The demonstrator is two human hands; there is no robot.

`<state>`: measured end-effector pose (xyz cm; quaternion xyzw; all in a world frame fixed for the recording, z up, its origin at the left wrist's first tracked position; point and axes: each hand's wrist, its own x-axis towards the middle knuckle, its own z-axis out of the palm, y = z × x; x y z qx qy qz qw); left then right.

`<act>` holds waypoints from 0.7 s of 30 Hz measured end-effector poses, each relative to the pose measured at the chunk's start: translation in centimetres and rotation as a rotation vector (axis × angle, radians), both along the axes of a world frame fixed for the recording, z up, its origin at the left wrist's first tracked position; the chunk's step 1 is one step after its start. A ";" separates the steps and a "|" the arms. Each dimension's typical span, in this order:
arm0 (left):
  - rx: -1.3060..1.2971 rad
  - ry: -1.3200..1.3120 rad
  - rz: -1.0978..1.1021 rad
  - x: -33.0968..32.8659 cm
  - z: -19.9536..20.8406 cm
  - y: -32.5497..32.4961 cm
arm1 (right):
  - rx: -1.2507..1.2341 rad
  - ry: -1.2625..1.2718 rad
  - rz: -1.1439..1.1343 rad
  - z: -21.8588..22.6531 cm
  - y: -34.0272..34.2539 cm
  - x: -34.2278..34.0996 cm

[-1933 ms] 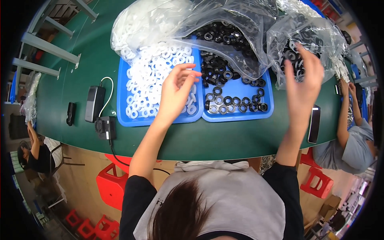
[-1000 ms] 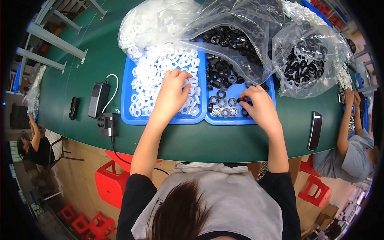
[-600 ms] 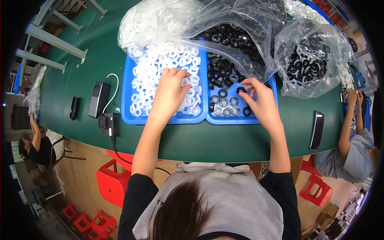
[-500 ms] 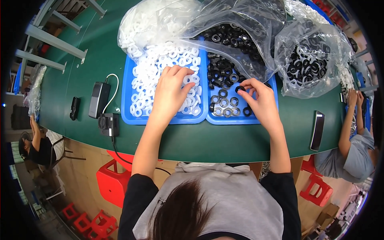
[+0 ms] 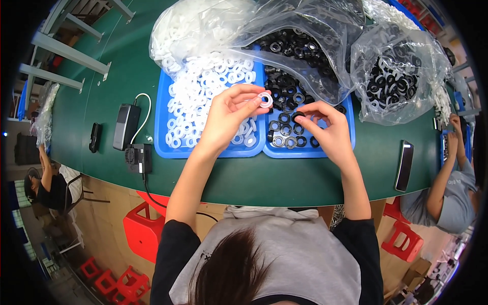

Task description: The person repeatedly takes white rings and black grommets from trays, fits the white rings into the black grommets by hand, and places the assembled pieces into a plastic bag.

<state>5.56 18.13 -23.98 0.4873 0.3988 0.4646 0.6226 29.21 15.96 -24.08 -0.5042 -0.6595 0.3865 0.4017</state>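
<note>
Between thumb and fingers, my left hand [image 5: 229, 114] pinches a white plastic ring [image 5: 265, 100] above the seam of two blue trays. My right hand [image 5: 329, 129] pinches a black ring [image 5: 298, 117] just to its right, the two rings a short way apart. Loose white rings [image 5: 185, 109] fill the left blue tray [image 5: 158, 133] under my left hand. Black rings [image 5: 285, 130] lie in the right blue tray [image 5: 352, 133], heaped at the back and scattered singly near the front.
Clear plastic bags of white rings [image 5: 190, 30] and black rings [image 5: 394, 79] sit behind and beside the trays. A power bank [image 5: 126, 126], a small black device [image 5: 138, 158] and a phone [image 5: 403, 166] lie on the green table [image 5: 244, 178]. Co-workers sit at both sides.
My left hand has come up from the white rings and moved right, now with a ring in it. My right hand has shifted slightly left with its black ring.
</note>
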 end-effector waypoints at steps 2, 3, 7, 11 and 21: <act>-0.074 -0.063 -0.023 0.4 -0.1 -0.1 | -0.007 0.097 0.028 -0.2 -0.2 -0.3; -0.093 -0.083 -0.043 0.6 -0.2 -0.2 | -0.015 0.185 0.031 -0.2 -0.3 -0.5; -0.066 -0.089 -0.115 1.5 -0.1 -0.9 | -0.068 0.437 -0.041 -0.4 -0.7 -1.8; -0.037 -0.021 -0.149 2.4 0.3 -2.0 | -0.042 0.395 -0.023 -1.1 -0.8 -1.7; -0.041 -0.097 -0.041 3.7 0.4 -3.3 | 0.058 0.457 -0.042 -1.8 -1.5 -2.8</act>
